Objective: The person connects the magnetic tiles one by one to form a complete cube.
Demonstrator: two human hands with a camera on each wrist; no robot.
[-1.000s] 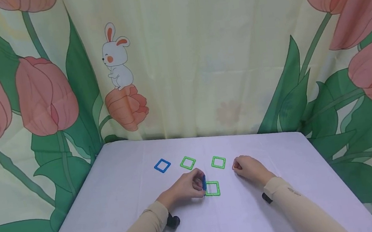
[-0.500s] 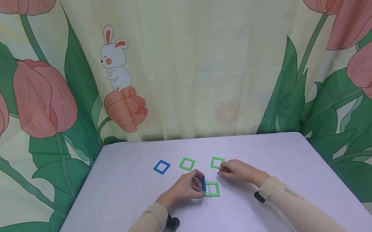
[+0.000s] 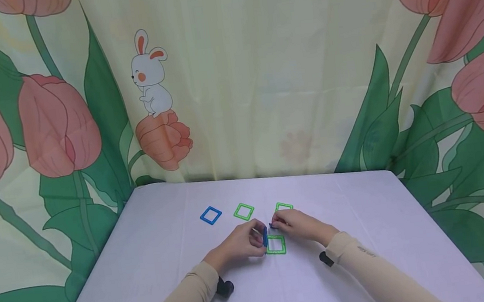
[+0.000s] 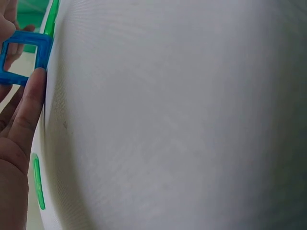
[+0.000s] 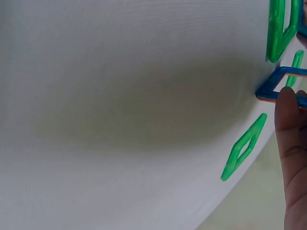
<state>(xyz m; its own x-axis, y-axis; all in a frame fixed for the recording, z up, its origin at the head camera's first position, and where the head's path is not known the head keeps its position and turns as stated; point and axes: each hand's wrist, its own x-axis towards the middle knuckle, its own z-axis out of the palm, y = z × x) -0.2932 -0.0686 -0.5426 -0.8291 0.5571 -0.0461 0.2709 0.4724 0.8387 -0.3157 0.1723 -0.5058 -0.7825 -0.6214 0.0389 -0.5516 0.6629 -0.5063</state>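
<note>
My left hand (image 3: 241, 242) pinches a blue square frame (image 3: 264, 237) upright beside a flat green frame (image 3: 275, 245) on the worktop (image 3: 156, 262). My right hand (image 3: 294, 225) clamps another blue frame (image 5: 280, 86) just right of it.

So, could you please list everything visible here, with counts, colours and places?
Green square plastic frames: three, green; two lie flat in the far row, the right one partly hidden behind the right hand, and one lies flat between the hands.
Blue square plastic frames: at least two, blue; one flat at the row's left end, one upright against the near green frame.
Right-hand piece: one, blue with an orange underside, pinched.
Table: one, white cloth-covered.
Curtain: one, cream with tulips and a rabbit, behind.
Left hand: holds the upright blue frame.
Right hand: fingers pinch its piece.
</note>
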